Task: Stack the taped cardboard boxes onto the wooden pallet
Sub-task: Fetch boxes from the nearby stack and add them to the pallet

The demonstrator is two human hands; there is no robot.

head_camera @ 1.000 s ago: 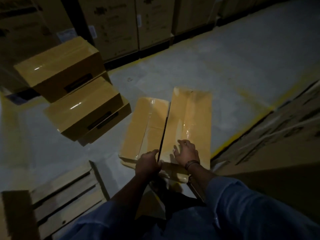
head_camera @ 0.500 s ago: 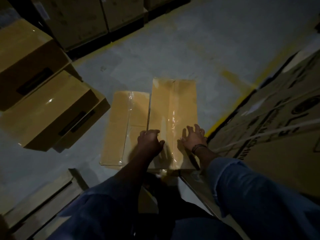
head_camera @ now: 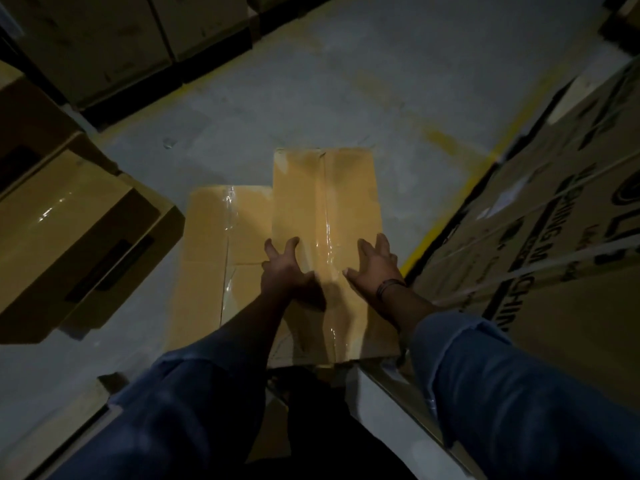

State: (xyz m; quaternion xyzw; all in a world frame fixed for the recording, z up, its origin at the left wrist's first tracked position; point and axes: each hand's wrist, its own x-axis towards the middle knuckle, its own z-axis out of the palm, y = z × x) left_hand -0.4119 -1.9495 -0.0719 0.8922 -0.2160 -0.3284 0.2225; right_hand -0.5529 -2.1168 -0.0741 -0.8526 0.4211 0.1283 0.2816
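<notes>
Box (head_camera: pixel 325 216) on the floor (head_camera: pixel 311 98), taped seam up, both hands on its top.
Strapped cartons (head_camera: pixel 554 271) at right carry black lettering, legible only in part as "HING M". Tilted boxes (head_camera: pixel 79 230) lie at left, and a lower second box (head_camera: pixel 214 251) sits just beside the first, on its left. Left hand (head_camera: pixel 282 268) and right hand (head_camera: pixel 375 268) press flat with fingers splayed, either side of the tape, gripping nothing.

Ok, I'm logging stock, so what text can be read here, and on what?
"HING M": cut-off black letters on the printed carton at right.
"CHIN": cut off, lower on the same carton.
Its smaller print and white label: blurred.
Dark panel on the stacked boxes at left: unreadable.
Taped box in the middle: no text.
</notes>
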